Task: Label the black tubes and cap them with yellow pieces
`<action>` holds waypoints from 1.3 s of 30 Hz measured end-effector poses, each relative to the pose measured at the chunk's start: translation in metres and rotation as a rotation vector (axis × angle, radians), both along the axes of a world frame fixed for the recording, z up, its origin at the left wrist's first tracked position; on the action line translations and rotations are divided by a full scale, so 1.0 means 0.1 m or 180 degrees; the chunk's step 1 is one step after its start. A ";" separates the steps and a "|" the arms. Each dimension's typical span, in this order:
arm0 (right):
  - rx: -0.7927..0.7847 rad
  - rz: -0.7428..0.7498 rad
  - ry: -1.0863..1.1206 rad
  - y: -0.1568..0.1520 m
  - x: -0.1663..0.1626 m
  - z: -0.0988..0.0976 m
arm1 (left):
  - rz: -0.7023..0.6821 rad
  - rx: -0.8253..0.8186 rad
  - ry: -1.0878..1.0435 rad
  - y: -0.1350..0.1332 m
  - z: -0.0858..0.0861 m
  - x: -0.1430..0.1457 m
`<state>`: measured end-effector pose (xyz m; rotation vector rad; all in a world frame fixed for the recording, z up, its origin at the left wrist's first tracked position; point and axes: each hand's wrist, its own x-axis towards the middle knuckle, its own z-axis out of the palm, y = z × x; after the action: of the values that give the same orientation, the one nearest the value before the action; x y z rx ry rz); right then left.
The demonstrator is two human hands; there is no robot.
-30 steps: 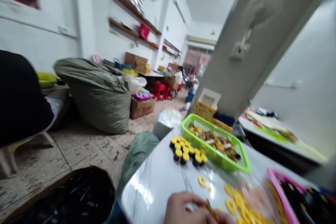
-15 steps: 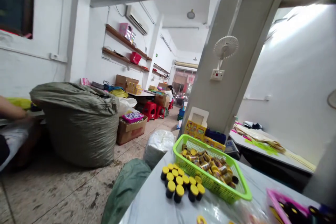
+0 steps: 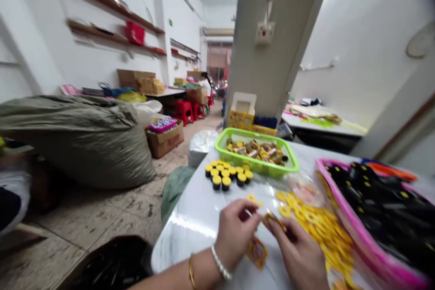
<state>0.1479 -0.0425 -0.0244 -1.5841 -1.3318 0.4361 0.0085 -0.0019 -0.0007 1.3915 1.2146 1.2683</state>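
Observation:
My left hand (image 3: 238, 231) is over the front of the table, thumb and forefinger pinched together; what they grip is too small to make out. Close beside it, my right hand (image 3: 301, 249) has its fingers closed on a small yellow-brown piece (image 3: 274, 221), blurred and partly covered. A yellow patterned label (image 3: 257, 253) shows just under my left hand; whether it is held or lies on the table I cannot tell. Loose yellow ring-ended plastic parts (image 3: 316, 222) are spread to the right. Several black pots with yellow lids (image 3: 226, 183) stand beyond my hands.
A green basket (image 3: 272, 170) of small yellow-brown cylinders stands at the back of the white table (image 3: 190, 222). At right is a pink basket (image 3: 360, 231) heaped with black parts. A big grey-green sack (image 3: 112, 158) and a person's arm are at left.
The view has swung down and to the right. Both my hands, the yellow parts and most of the pink basket now show, along with a dark container of black pieces at lower left.

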 end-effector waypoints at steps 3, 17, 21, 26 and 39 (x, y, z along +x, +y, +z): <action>0.0108 0.0014 0.0150 0.03 0.06 0.03 | -0.0274 -0.0024 -0.0200 0.02 0.03 0.01; 0.0351 0.0388 -0.0042 0.02 0.03 0.03 | -0.0260 0.0052 0.0067 0.05 0.05 0.00; 0.0257 0.0382 -0.0005 0.01 0.03 0.03 | -0.0329 0.0106 0.0094 0.05 0.04 -0.01; 0.0192 0.0305 -0.0016 0.01 0.04 0.04 | -0.0280 0.0424 0.0198 -0.01 0.06 -0.01; 0.0211 0.0215 -0.0254 0.03 0.03 0.03 | -0.0328 0.0447 0.0317 -0.06 0.11 -0.01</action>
<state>0.1512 -0.0400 -0.0212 -1.5190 -1.4492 0.3694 0.0078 -0.0077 0.0104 1.6150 1.1220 1.2447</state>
